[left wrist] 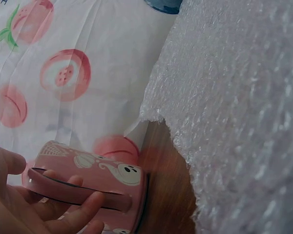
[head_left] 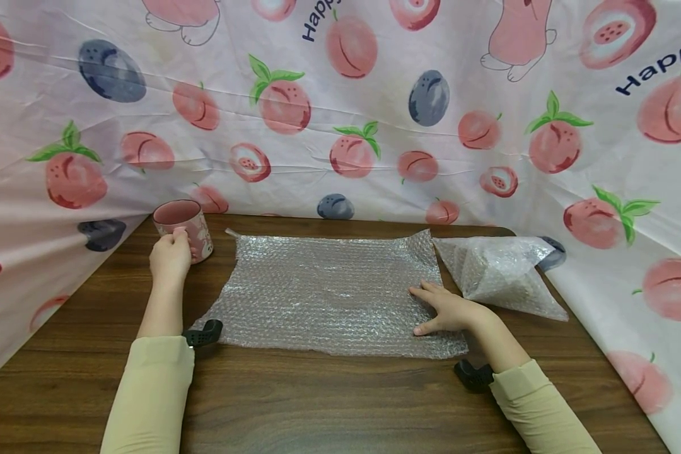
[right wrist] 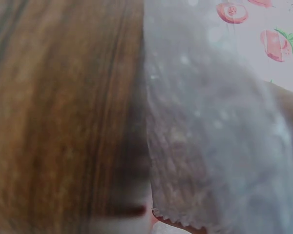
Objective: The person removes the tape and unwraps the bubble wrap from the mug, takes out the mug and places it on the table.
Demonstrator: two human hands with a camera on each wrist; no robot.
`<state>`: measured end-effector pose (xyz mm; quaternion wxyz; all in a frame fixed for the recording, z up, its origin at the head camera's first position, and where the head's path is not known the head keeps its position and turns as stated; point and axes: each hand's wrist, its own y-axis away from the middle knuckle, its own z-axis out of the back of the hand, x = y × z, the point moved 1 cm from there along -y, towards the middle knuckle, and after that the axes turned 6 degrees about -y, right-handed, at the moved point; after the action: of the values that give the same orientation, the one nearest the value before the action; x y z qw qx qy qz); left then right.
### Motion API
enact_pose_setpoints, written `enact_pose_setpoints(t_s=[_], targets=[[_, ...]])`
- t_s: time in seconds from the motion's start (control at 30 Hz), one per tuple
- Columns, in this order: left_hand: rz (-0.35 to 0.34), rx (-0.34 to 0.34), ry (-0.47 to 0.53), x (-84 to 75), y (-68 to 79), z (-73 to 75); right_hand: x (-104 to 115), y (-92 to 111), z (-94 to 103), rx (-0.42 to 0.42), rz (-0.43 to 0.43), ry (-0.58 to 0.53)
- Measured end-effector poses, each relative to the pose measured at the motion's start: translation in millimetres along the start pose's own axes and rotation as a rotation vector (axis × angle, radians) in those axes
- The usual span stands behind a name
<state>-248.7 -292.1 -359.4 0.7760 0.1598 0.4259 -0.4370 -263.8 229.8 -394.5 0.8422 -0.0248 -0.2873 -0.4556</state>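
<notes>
Left hand (head_left: 170,257) holding mug (head_left: 201,236), table (head_left: 222,255) between, edge of bubble wrap (head_left: 329,293)

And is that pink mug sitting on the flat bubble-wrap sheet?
No, the left hand holds the pink mug left of the bubble-wrap sheet, with wooden table showing between them.

Glossy, bumpy plastic bubble wrap (head_left: 329,293), smooth mug (head_left: 197,230), wood-grained table (head_left: 323,403)
</notes>
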Motion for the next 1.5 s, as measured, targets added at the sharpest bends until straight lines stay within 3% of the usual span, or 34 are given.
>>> enact_pose_setpoints(t_s=[0.3,0.83,1.17,1.3,1.5], targets=[[-0.029,0.005,-0.112,-2.5,2.1,4.3,2.9,0.8,0.5,-0.012,-0.009,0.026],[-0.04,-0.155,-0.188,-18.6,12.4,17.8,4.6,3.6,4.3,-0.038,0.02,0.008],[-0.139,-0.267,-0.071,-34.9,19.9,16.4,10.5,6.7,11.4,-0.086,0.101,0.014],[-0.185,-0.254,-0.04,-42.6,22.1,12.3,15.4,9.9,14.1,-0.104,0.131,0.018],[-0.309,-0.222,-0.009,-54.8,28.7,0.4,21.0,13.4,19.4,-0.151,0.136,0.022]])
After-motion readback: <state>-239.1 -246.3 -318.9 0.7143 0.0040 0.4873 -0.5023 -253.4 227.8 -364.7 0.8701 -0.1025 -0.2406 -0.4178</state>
